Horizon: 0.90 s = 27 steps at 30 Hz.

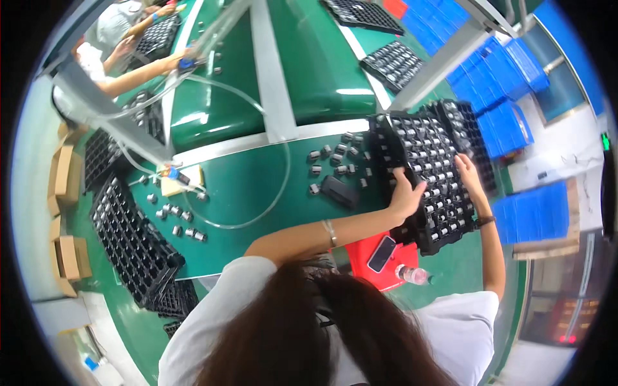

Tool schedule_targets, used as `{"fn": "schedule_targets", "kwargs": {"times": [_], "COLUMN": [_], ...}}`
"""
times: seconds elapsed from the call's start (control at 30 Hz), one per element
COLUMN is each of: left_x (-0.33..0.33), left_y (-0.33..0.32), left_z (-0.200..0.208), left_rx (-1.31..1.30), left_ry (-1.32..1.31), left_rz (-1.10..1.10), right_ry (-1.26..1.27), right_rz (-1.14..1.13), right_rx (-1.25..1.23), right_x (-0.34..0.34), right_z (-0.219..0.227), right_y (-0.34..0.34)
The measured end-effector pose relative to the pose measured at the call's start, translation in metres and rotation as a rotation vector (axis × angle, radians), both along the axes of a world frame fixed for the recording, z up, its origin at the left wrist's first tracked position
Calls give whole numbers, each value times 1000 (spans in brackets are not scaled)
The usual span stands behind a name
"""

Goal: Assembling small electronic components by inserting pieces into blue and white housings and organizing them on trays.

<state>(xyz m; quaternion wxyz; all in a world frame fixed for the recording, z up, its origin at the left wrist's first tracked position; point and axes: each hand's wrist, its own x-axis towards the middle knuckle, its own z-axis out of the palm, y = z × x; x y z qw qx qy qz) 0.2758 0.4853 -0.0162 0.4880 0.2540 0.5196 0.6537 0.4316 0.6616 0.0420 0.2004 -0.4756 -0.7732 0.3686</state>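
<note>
A black compartment tray [443, 242] filled with rows of small silver-and-black cylindrical parts sits tilted at the right end of the green workbench [251, 174]. My left hand [405, 198] grips its left side, with the thumb toward the rows. On the opposite side, my right hand [470, 177] holds the tray's edge, its fingers partly hidden. Another filled black tray [475, 138] lies behind and to the right. Loose cylindrical parts [338, 157] are scattered just left of the tray, near a dark oblong block [339, 192].
A phone [382, 253] and a clear bottle [412, 275] rest on a red surface [367, 273] below the bench edge. At left are more loose parts [172, 210], a cabled tool [177, 174] and a stacked black tray [129, 238]. Blue bins [505, 128] stand right. Co-workers' arms [145, 72] show far left.
</note>
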Motion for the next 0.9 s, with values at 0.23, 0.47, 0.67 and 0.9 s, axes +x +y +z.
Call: {"fn": "schedule_targets", "kwargs": {"times": [0.23, 0.47, 0.67, 0.9], "left_x": [-18, -118, -261, -447], "left_y": [15, -123, -374, -532], "left_z": [14, 43, 97, 26], "left_rx": [-385, 204, 64, -674], "left_ry": [404, 7, 289, 1240], "left_rz": [-202, -419, -226, 1004], "right_ry": [-122, -208, 156, 389], "right_rz": [60, 102, 463, 969], "right_rx": [214, 737, -107, -183], "right_x": [37, -83, -222, -463], "right_z": [-50, 31, -15, -78], "right_y": [27, -102, -248, -313]}}
